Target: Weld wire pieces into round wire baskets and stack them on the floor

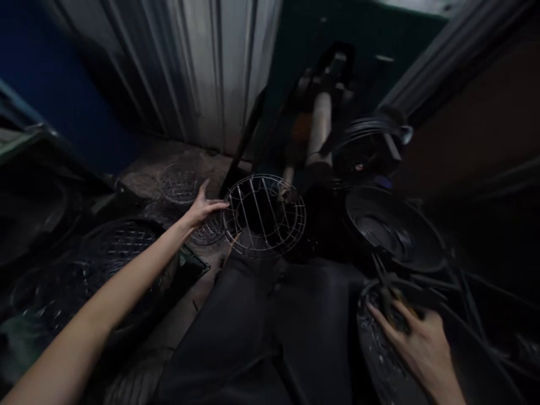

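My left hand (203, 209) reaches to the left rim of a round wire rack (262, 216), its thumb raised and its fingers stretched out against the edge. The rack has a double ring and several straight crossbars. It sits tilted above my knees, in front of the machine, and what bears it is hard to see. My right hand (422, 337) grips a pair of pliers (390, 306) with yellow and dark handles, slightly blurred. The hand and pliers are over a dark basin (375, 360) with small shiny metal pieces in it.
A machine (321, 126) with a thick metal arm stands ahead. To its right are a coil of cable (373, 128) and a round dark pan (394, 225). On the left, wire racks (122, 239) fill a container; more racks (179, 183) lie on the floor by the corrugated wall (206, 73).
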A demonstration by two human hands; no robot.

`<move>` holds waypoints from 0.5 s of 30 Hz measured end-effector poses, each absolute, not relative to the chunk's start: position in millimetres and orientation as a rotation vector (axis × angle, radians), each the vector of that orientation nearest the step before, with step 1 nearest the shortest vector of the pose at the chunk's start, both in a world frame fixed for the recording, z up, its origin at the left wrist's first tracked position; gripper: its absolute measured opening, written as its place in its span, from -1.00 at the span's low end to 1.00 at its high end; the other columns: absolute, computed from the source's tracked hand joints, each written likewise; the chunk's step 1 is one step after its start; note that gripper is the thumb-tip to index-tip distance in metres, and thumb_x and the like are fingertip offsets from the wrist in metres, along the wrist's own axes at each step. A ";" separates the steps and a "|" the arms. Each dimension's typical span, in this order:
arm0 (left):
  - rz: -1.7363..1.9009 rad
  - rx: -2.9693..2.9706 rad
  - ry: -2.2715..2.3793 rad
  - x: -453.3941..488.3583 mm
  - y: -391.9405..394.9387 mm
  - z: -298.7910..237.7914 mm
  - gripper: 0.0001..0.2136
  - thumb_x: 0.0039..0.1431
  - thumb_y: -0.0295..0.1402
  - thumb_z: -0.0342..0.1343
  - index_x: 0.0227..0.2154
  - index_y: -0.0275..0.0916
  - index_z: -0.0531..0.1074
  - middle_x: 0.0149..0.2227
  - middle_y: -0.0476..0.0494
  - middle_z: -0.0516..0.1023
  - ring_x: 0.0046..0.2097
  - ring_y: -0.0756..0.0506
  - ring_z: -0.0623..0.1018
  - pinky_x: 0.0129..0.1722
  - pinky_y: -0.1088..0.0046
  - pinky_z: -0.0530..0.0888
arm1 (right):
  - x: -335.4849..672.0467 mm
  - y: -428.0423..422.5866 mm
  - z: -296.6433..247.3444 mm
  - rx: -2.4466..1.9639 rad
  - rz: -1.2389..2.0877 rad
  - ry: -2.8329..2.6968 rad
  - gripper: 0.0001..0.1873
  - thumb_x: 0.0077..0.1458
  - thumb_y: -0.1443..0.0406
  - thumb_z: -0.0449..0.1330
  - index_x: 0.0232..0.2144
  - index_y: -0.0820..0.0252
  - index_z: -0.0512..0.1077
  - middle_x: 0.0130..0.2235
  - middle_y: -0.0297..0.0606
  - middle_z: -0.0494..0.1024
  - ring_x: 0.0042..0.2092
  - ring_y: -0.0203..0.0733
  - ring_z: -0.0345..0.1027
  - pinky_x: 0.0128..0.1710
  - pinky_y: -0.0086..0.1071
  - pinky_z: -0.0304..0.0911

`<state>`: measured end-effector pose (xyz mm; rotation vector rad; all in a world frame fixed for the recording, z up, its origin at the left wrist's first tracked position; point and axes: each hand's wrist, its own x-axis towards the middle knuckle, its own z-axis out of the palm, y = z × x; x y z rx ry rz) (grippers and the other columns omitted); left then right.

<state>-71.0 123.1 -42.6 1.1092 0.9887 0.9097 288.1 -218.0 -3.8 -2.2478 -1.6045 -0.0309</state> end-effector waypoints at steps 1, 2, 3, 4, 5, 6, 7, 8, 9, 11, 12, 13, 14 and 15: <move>0.906 1.116 0.999 -70.8 124.6 -42.3 -0.01 -0.12 -0.56 0.25 0.27 -0.16 -0.30 -0.47 0.04 0.60 -0.32 -0.10 0.60 -0.19 0.36 0.45 | 280.8 -207.2 -3.2 -2.262 -0.083 -1.567 -0.52 0.09 -0.08 -0.04 -0.35 0.08 0.51 -0.22 -0.09 0.36 -0.13 0.08 0.25 -0.17 -0.04 0.26; 0.898 1.122 1.008 -70.8 125.7 -42.1 -0.01 -0.12 -0.56 0.25 0.27 -0.15 -0.28 -0.48 0.05 0.59 -0.31 -0.11 0.60 -0.21 0.38 0.46 | 272.9 -193.5 -2.2 -2.264 -0.132 -1.541 -0.53 0.06 -0.09 0.02 -0.31 0.11 0.50 -0.17 -0.08 0.34 -0.09 0.07 0.23 -0.13 -0.07 0.25; 0.894 1.124 1.014 -70.8 126.2 -42.0 -0.02 -0.12 -0.56 0.25 0.27 -0.15 -0.27 -0.48 0.06 0.59 -0.30 -0.11 0.61 -0.22 0.40 0.46 | 264.7 -178.4 -0.5 -2.263 -0.173 -1.536 -0.53 0.04 -0.08 0.07 -0.28 0.14 0.50 -0.14 -0.07 0.31 -0.07 0.06 0.21 -0.11 -0.11 0.25; 0.895 1.123 1.018 -70.8 126.0 -42.0 -0.03 -0.11 -0.55 0.25 0.27 -0.15 -0.27 -0.49 0.06 0.59 -0.29 -0.12 0.61 -0.22 0.40 0.47 | 256.5 -163.3 1.9 -2.264 -0.216 -1.550 -0.53 0.03 -0.08 0.10 -0.27 0.15 0.50 -0.12 -0.06 0.29 -0.06 0.04 0.19 -0.12 -0.15 0.26; 0.898 1.120 1.016 -70.7 125.4 -41.8 -0.02 -0.11 -0.55 0.25 0.27 -0.15 -0.27 -0.48 0.05 0.59 -0.29 -0.12 0.61 -0.21 0.39 0.47 | 248.6 -149.5 5.0 -2.269 -0.260 -1.585 -0.55 0.04 -0.07 0.11 -0.28 0.15 0.51 -0.12 -0.06 0.27 -0.07 0.03 0.18 -0.16 -0.19 0.27; 0.903 1.113 1.009 -70.7 124.2 -41.6 -0.02 -0.11 -0.55 0.25 0.27 -0.15 -0.28 -0.48 0.05 0.59 -0.29 -0.12 0.61 -0.19 0.37 0.47 | 241.3 -137.8 8.2 -2.279 -0.310 -1.636 -0.57 0.05 -0.05 0.11 -0.29 0.14 0.52 -0.12 -0.06 0.25 -0.09 0.02 0.18 -0.22 -0.23 0.27; 0.906 1.106 0.999 -70.6 122.6 -41.4 0.00 -0.12 -0.56 0.26 0.27 -0.15 -0.31 -0.47 0.03 0.59 -0.29 -0.11 0.61 -0.15 0.35 0.46 | 235.2 -128.6 11.1 -2.288 -0.375 -1.697 -0.59 0.07 -0.03 0.10 -0.30 0.13 0.52 -0.14 -0.05 0.24 -0.13 0.00 0.18 -0.28 -0.27 0.26; 0.910 1.097 0.991 -70.4 121.0 -41.1 0.01 -0.13 -0.56 0.27 0.27 -0.16 -0.32 -0.46 0.01 0.60 -0.28 -0.11 0.61 -0.12 0.32 0.45 | 230.3 -121.8 13.4 -2.294 -0.456 -1.763 -0.60 0.08 -0.02 0.10 -0.31 0.13 0.53 -0.16 -0.05 0.24 -0.17 -0.01 0.17 -0.33 -0.29 0.24; 0.912 1.087 0.984 -70.2 119.5 -41.0 0.03 -0.14 -0.56 0.29 0.27 -0.17 -0.32 -0.46 0.00 0.60 -0.27 -0.10 0.61 -0.08 0.30 0.43 | 227.0 -116.9 14.9 -2.294 -0.541 -1.826 -0.62 0.08 0.00 0.10 -0.30 0.13 0.53 -0.18 -0.06 0.24 -0.21 -0.03 0.16 -0.36 -0.31 0.21; 0.908 1.066 0.975 -69.8 118.1 -41.9 0.06 -0.18 -0.55 0.32 0.27 -0.20 -0.30 -0.45 -0.03 0.60 -0.29 -0.08 0.61 -0.03 0.25 0.40 | 224.4 -110.2 15.7 -2.276 -0.701 -1.920 -0.62 0.09 0.01 0.09 -0.29 0.12 0.54 -0.22 -0.06 0.24 -0.28 -0.05 0.12 -0.39 -0.30 0.14; 0.902 1.055 0.962 -69.8 118.6 -43.1 0.06 -0.19 -0.54 0.33 0.27 -0.21 -0.30 -0.46 -0.03 0.60 -0.31 -0.07 0.60 -0.02 0.23 0.39 | 224.3 -107.3 15.2 -2.268 -0.767 -1.950 -0.62 0.10 0.02 0.07 -0.29 0.12 0.54 -0.23 -0.06 0.24 -0.32 -0.07 0.09 -0.41 -0.31 0.11; 0.903 1.047 0.942 -69.9 119.5 -44.8 0.07 -0.20 -0.53 0.34 0.27 -0.21 -0.31 -0.46 -0.04 0.60 -0.33 -0.05 0.60 -0.01 0.21 0.37 | 224.2 -104.2 14.4 -2.265 -0.819 -1.963 -0.61 0.12 0.02 0.05 -0.30 0.12 0.54 -0.24 -0.05 0.24 -0.35 -0.08 0.07 -0.43 -0.31 0.07; 0.907 1.043 0.920 -70.1 120.7 -46.8 0.09 -0.20 -0.52 0.35 0.27 -0.22 -0.33 -0.46 -0.05 0.60 -0.35 -0.04 0.60 0.00 0.20 0.36 | 223.8 -101.0 13.6 -2.265 -0.854 -1.966 -0.60 0.13 0.02 0.03 -0.32 0.12 0.54 -0.25 -0.05 0.24 -0.37 -0.09 0.05 -0.46 -0.32 0.03; 0.913 1.040 0.898 -70.5 121.8 -48.8 0.10 -0.20 -0.51 0.35 0.27 -0.23 -0.35 -0.45 -0.06 0.61 -0.35 -0.04 0.60 0.01 0.19 0.36 | 222.8 -97.9 12.9 -2.262 -0.870 -1.964 -0.58 0.15 0.02 0.01 -0.34 0.13 0.54 -0.25 -0.04 0.24 -0.38 -0.10 0.03 -0.47 -0.33 0.01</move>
